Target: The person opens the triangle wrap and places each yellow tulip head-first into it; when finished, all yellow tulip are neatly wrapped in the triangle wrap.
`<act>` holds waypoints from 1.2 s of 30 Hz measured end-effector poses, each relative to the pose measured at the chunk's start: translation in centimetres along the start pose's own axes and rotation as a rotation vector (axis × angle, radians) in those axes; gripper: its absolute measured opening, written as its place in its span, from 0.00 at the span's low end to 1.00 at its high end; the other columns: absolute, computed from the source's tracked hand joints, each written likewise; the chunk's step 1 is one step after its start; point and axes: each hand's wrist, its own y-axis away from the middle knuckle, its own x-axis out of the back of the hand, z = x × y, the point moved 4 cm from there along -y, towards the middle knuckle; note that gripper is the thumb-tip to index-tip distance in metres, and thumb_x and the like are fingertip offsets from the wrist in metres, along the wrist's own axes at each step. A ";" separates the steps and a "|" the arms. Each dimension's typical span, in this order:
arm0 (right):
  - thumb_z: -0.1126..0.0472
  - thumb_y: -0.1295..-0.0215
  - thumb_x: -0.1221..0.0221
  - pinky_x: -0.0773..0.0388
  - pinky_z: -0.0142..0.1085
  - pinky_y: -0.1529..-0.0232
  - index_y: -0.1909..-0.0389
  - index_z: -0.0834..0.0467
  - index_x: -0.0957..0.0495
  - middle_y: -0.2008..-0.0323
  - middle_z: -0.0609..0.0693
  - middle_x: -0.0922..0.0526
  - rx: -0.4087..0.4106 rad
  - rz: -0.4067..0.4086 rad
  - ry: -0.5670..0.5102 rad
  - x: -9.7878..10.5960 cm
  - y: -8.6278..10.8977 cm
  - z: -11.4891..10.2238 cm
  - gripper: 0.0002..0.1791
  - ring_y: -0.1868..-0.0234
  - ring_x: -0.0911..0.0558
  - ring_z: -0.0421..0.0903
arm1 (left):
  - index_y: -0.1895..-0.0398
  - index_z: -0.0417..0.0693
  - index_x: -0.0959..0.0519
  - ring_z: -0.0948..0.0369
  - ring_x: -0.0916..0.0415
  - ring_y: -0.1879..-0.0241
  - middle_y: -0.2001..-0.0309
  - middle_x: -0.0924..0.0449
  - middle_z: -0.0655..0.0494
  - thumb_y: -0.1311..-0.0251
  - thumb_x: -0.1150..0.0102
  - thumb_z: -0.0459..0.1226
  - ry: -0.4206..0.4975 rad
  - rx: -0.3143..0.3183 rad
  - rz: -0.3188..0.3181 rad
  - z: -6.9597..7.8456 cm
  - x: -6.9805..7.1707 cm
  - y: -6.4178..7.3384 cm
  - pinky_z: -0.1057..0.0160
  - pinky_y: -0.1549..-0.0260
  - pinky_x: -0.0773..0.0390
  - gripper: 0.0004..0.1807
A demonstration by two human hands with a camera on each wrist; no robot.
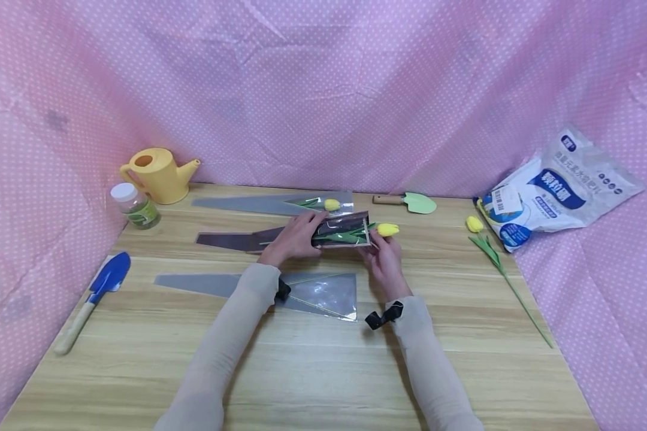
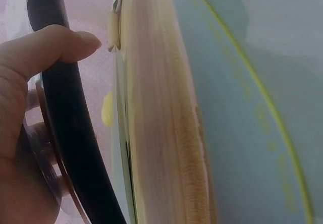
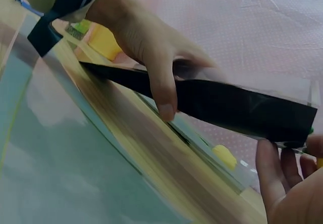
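My left hand [image 1: 298, 236] grips a dark, see-through-fronted flower sleeve [image 3: 242, 108] around its middle, holding it above the table. In the left wrist view the thumb lies across the sleeve's black edge [image 2: 75, 108]. A yellow tulip [image 1: 387, 230] lies inside, its green stem and leaves showing through the clear front and its bloom sticking out of the wide end. At that end my right hand [image 1: 386, 261] pinches the tulip near the bloom; fingers partly hide the exact contact. A flat grey sleeve [image 1: 323, 293] lies nearer me, and another sleeve [image 1: 248, 202] holding a yellow tulip lies behind.
A loose yellow tulip [image 1: 500, 263] lies at right beside a fertilizer bag [image 1: 561, 185]. At the back are a green trowel [image 1: 420, 203] and a yellow watering can [image 1: 164, 176], with a white-lidded jar [image 1: 140, 209] beside the can. A blue trowel [image 1: 110, 274] lies along the left edge.
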 end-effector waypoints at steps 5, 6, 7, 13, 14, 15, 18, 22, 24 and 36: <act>0.54 0.26 0.45 0.16 0.33 0.56 0.51 0.54 0.28 0.64 0.44 0.17 0.032 0.030 0.118 0.5 0.1 -0.7 0.10 0.65 0.17 0.38 | 0.22 0.56 0.46 0.47 0.36 0.31 0.31 0.35 0.46 0.50 0.27 0.46 0.013 -0.010 0.016 -0.1 -0.1 0.0 0.46 0.29 0.38 0.53; 0.53 0.25 0.46 0.17 0.32 0.57 0.52 0.55 0.29 0.64 0.44 0.18 0.041 0.035 0.126 0.7 0.1 -0.9 0.11 0.65 0.17 0.38 | 0.22 0.56 0.46 0.47 0.36 0.31 0.31 0.35 0.46 0.50 0.27 0.46 0.013 -0.012 0.019 -0.1 -0.1 0.0 0.46 0.29 0.38 0.53; 0.52 0.25 0.47 0.18 0.32 0.58 0.53 0.55 0.29 0.65 0.45 0.19 0.052 0.041 0.132 0.8 0.2 -1.1 0.11 0.66 0.18 0.38 | 0.22 0.56 0.46 0.48 0.36 0.31 0.31 0.35 0.46 0.50 0.27 0.46 0.011 -0.013 0.021 -0.1 -0.1 0.0 0.46 0.29 0.38 0.53; 0.53 0.22 0.53 0.19 0.27 0.62 0.56 0.56 0.29 0.65 0.45 0.22 0.102 0.039 0.152 1.4 0.5 -2.2 0.10 0.69 0.19 0.38 | 0.22 0.56 0.46 0.47 0.36 0.31 0.30 0.36 0.46 0.49 0.27 0.47 0.000 -0.009 0.017 -0.4 -0.2 -0.1 0.46 0.29 0.38 0.52; 0.54 0.21 0.53 0.19 0.27 0.62 0.56 0.56 0.29 0.65 0.44 0.22 0.105 0.037 0.162 1.5 0.6 -2.3 0.10 0.70 0.19 0.38 | 0.22 0.55 0.46 0.47 0.36 0.31 0.30 0.35 0.46 0.49 0.27 0.47 0.000 -0.010 0.016 -0.4 -0.2 -0.1 0.46 0.29 0.38 0.52; 0.54 0.21 0.53 0.19 0.27 0.62 0.56 0.55 0.29 0.65 0.44 0.22 0.106 0.035 0.171 1.6 0.6 -2.4 0.09 0.70 0.18 0.37 | 0.22 0.55 0.45 0.47 0.36 0.31 0.31 0.35 0.46 0.49 0.27 0.47 -0.001 -0.012 0.017 -0.4 -0.2 -0.1 0.46 0.29 0.37 0.52; 0.57 0.22 0.52 0.17 0.28 0.61 0.55 0.54 0.31 0.66 0.42 0.19 0.124 0.031 0.194 1.7 0.6 -2.4 0.05 0.70 0.17 0.38 | 0.22 0.56 0.45 0.48 0.35 0.32 0.32 0.35 0.46 0.49 0.27 0.46 -0.003 -0.017 0.015 -0.4 -0.3 0.0 0.46 0.30 0.36 0.52; 0.60 0.25 0.47 0.16 0.31 0.58 0.56 0.51 0.35 0.66 0.41 0.17 0.178 0.050 0.248 1.8 0.6 -2.3 0.06 0.66 0.15 0.39 | 0.22 0.57 0.46 0.49 0.35 0.33 0.32 0.34 0.47 0.49 0.27 0.46 -0.011 -0.022 0.014 -0.3 -0.4 0.0 0.46 0.29 0.37 0.52; 0.62 0.27 0.45 0.16 0.33 0.55 0.58 0.51 0.36 0.66 0.40 0.17 0.199 0.067 0.278 1.8 0.6 -2.2 0.08 0.64 0.15 0.38 | 0.22 0.57 0.46 0.49 0.35 0.33 0.33 0.34 0.47 0.49 0.27 0.46 -0.015 -0.026 0.015 -0.2 -0.4 0.0 0.46 0.29 0.37 0.52; 0.62 0.27 0.46 0.19 0.29 0.54 0.59 0.52 0.31 0.66 0.38 0.18 0.214 0.075 0.382 1.5 0.7 -1.6 0.04 0.61 0.18 0.34 | 0.21 0.55 0.46 0.49 0.37 0.31 0.30 0.36 0.46 0.47 0.29 0.47 -0.030 -0.009 0.018 0.1 -0.1 0.1 0.46 0.29 0.38 0.52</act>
